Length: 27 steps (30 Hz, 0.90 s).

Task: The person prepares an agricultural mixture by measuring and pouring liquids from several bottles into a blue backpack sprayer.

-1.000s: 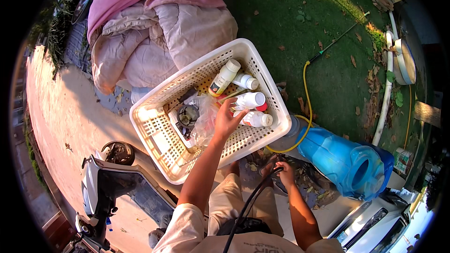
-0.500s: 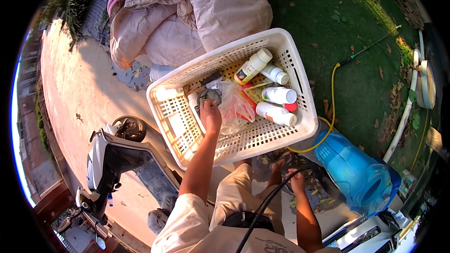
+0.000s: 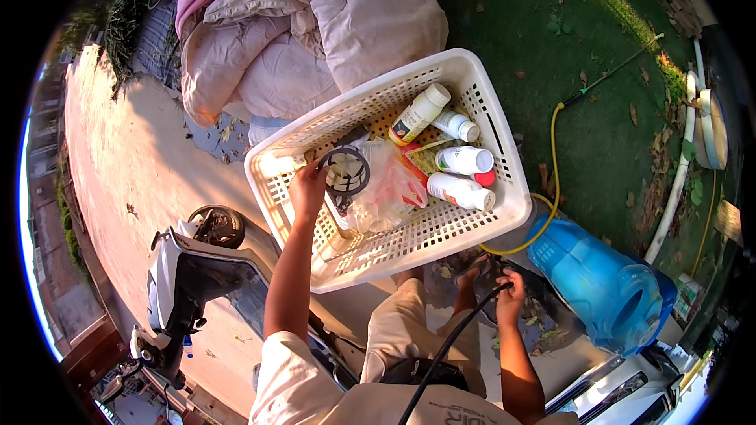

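Note:
My left hand (image 3: pixel 309 186) is closed on the rim of a black strainer-like ring (image 3: pixel 347 171) with ribs across it. It is held over the left part of a white plastic basket (image 3: pixel 512 189). Right beside the ring lies a crumpled clear plastic bag (image 3: pixel 382 189) with red markings. Several white bottles, among them a large yellow-labelled bottle (image 3: pixel 420 115), lie at the basket's right end. Lower right, my right hand (image 3: pixel 510 290) is closed around a black cable (image 3: pixel 454 336) that runs down across my front.
Right of the basket is a blue plastic tank (image 3: pixel 591 275), with a yellow hose (image 3: pixel 557 157) leading to a spray wand (image 3: pixel 610 75) on green ground. Beyond the basket sits a bundled quilt (image 3: pixel 315 55). A scooter (image 3: pixel 177 267) stands at left.
My left hand has moved left, bringing the black ring up into plain view over the bag. My right hand has risen slightly with the cable.

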{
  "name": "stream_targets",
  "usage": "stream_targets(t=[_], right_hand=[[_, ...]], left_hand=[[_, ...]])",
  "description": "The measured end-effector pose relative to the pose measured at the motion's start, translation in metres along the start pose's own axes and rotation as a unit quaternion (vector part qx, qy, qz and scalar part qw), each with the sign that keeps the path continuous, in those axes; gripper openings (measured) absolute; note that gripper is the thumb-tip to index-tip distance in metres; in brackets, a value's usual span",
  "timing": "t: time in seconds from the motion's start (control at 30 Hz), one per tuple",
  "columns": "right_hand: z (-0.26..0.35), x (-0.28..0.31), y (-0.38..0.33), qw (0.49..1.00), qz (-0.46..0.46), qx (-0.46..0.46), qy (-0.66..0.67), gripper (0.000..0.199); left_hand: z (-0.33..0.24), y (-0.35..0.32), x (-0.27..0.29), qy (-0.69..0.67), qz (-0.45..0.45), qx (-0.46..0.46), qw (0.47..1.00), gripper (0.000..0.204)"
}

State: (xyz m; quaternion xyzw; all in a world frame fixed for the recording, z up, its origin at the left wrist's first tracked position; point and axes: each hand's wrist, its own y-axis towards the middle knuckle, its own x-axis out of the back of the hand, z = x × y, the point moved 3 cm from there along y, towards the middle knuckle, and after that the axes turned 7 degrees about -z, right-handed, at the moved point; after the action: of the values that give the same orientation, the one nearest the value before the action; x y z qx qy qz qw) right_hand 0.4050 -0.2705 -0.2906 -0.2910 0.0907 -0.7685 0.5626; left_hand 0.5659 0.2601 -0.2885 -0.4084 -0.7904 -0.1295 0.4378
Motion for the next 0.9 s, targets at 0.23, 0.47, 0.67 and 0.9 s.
stream_targets(t=[0.23,0.47,0.67,0.9], right_hand=[[0.216,-0.105,0.037,0.969,0.139,0.163,0.123,0.025],[0.266,-0.184,0.058,0.903,0.382,0.195,-0.035,0.103],[0.281,-0.173,0.028,0.673,0.047,0.659,-0.333,0.068],[0.281,-0.148,0.048,0.725,-0.011,0.625,-0.289,0.067]], left_hand=[[-0.056,-0.046,0.035,-0.194,0.005,-0.052,0.98,0.024],[-0.11,-0.075,-0.007,-0.485,0.157,0.053,0.859,0.028],[-0.084,-0.074,-0.032,-0.478,0.18,0.113,0.852,0.059],[-0.018,-0.085,-0.022,-0.367,0.107,0.18,0.906,0.039]])
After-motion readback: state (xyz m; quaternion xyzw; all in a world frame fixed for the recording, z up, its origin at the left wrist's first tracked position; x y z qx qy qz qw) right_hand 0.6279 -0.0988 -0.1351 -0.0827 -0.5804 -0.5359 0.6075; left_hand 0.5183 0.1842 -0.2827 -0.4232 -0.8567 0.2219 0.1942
